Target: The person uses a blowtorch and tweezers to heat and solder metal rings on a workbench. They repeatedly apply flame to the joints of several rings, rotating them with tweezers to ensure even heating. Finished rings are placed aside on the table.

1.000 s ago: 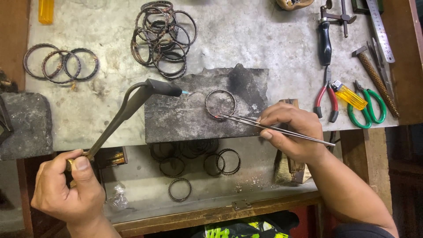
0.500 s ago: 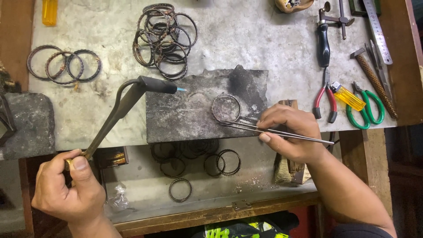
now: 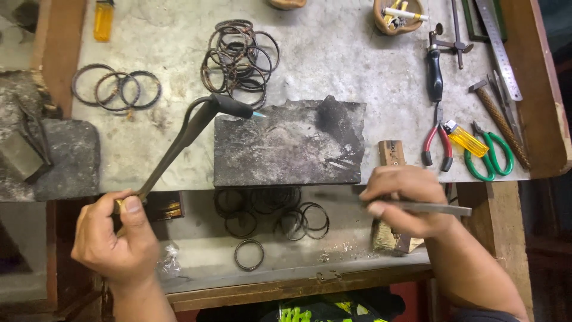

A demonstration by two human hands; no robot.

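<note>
Grey, scuffed workbench (image 3: 333, 53) is lying under both hands. Left hand (image 3: 116, 235) is gripping, fingers wrapped tight, a torch (image 3: 190, 134) whose tip is pointing toward three o'clock over the dark slab (image 3: 289, 146). Right hand (image 3: 405, 200) is pinching tweezers (image 3: 438, 208) shut-fingered, at the slab's four o'clock, above loose rings (image 3: 268, 211).

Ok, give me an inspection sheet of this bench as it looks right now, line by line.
Surface: grey bench top, scuffed and stained, with a lower shelf.
Job's things: torch, its tip at the charred block; tweezers.
Clutter: ring piles; pliers, green scissors, yellow lighter, ruler.
Grippers: left hand grips the torch handle; right hand pinches the tweezers.
Cables: nothing seen.
Surroundings: wooden bench frame.
</note>
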